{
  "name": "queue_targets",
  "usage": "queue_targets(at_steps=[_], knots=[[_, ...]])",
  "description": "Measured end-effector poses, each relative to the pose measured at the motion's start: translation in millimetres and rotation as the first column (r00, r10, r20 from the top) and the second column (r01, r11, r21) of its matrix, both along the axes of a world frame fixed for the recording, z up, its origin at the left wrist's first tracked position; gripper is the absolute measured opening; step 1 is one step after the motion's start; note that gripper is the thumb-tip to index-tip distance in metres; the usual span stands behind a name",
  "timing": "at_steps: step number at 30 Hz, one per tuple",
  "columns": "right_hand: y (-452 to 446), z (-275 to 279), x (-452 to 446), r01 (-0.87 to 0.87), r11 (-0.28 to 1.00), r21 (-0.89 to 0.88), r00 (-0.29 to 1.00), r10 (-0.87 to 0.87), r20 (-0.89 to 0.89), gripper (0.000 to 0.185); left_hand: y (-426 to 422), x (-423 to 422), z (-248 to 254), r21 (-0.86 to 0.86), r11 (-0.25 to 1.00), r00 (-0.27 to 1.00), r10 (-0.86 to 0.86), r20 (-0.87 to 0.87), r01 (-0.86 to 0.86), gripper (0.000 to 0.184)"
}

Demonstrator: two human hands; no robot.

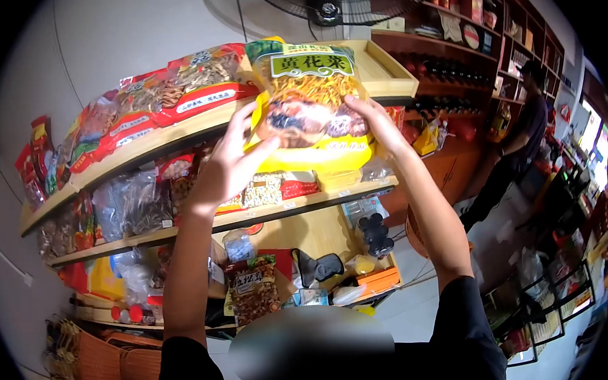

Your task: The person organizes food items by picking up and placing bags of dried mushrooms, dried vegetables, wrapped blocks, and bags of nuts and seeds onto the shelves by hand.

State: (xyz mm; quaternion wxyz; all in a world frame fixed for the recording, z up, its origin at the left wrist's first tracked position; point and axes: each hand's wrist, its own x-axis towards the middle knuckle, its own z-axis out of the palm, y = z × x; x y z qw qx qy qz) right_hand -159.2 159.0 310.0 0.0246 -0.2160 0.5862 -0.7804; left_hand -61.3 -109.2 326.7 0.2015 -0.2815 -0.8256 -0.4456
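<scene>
A yellow bag of dried daylily flowers point(315, 85), with a green printed label, stands upright at the right part of the top wooden shelf. My left hand point(227, 165) grips its lower left side, the thumb pointing across the front. My right hand point(376, 124) holds the right edge, its thumb on the front face and the other fingers hidden behind. Just left of it on the same shelf lean red-edged bags of dried goods point(203, 78).
A bare wooden tray end point(394, 69) is right of the bag. Lower shelves hold clear bags point(138, 203) and a brown snack bag point(252, 291). A black fan point(328, 7) hangs above. Another person point(523, 128) stands at right; wicker baskets point(102, 362) sit lower left.
</scene>
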Motion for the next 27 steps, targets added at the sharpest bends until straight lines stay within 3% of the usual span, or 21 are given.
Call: queue_targets(at_steps=[2,3,4,6,7,11,14,17,20,24,26,27], knots=[[-10.1,12.4,-18.1,-0.074,0.997,-0.021,0.995,0.075,0.071,0.04,5.9,-2.6,19.8,-0.043,0.995,0.996,0.094,0.006,-0.093,0.065],[-15.8,19.3,-27.9,-0.087,0.996,-0.025,0.992,0.089,0.095,0.038,0.2,-19.4,20.1,-0.052,0.996,0.995,0.074,-0.062,-0.077,0.06],[-21.3,25.3,-36.9,-0.099,0.995,-0.032,0.988,0.103,0.117,0.037,-3.6,-31.7,22.2,-0.101,0.981,0.98,0.154,-0.128,-0.167,0.058],[-26.7,34.7,-66.7,-0.115,0.993,0.013,0.987,0.113,0.113,0.038,-5.5,-46.3,32.2,-0.131,0.956,0.964,0.253,-0.078,-0.261,0.058],[-33.5,45.4,-67.9,-0.067,0.997,0.037,0.993,0.063,0.101,0.037,-10.1,-60.0,28.6,-0.137,0.941,0.935,0.276,-0.222,-0.31,0.057],[-39.6,67.2,-101.7,-0.048,0.978,0.203,0.996,0.032,0.081,0.037,-21.5,-112.3,20.0,-0.037,0.975,0.927,0.197,-0.32,-0.22,0.058],[-44.5,76.9,-139.0,0.098,0.939,0.329,0.995,-0.099,-0.013,0.037,-21.3,-145.6,24.2,0.023,0.965,0.901,0.251,-0.355,-0.259,0.058],[-56.7,76.5,-174.5,0.018,0.966,0.258,1.0,-0.018,-0.002,0.039,-23.3,-168.8,30.1,-0.001,0.928,0.883,0.353,-0.31,-0.372,0.057],[-65.5,71.5,-206.3,-0.045,0.966,0.254,0.998,0.032,0.054,0.042,-29.4,-188.4,32.9,-0.146,0.806,0.795,0.504,-0.338,-0.573,0.052],[-76.5,65.7,-251.2,0.031,0.976,0.214,1.0,-0.031,-0.004,0.051,-37.3,-209.6,23.8,-0.198,0.719,0.714,0.538,-0.449,-0.666,0.05],[-79.9,60.1,-259.5,0.129,0.956,0.263,0.984,-0.091,-0.151,0.052,-35.5,-212.2,22.6,-0.216,0.702,0.701,0.53,-0.478,-0.678,0.049],[-78.1,56.1,-263.2,0.236,0.891,0.387,0.963,-0.161,-0.218,0.065,-34.1,-214.3,21.2,-0.227,0.673,0.682,0.55,-0.483,-0.704,0.049]])
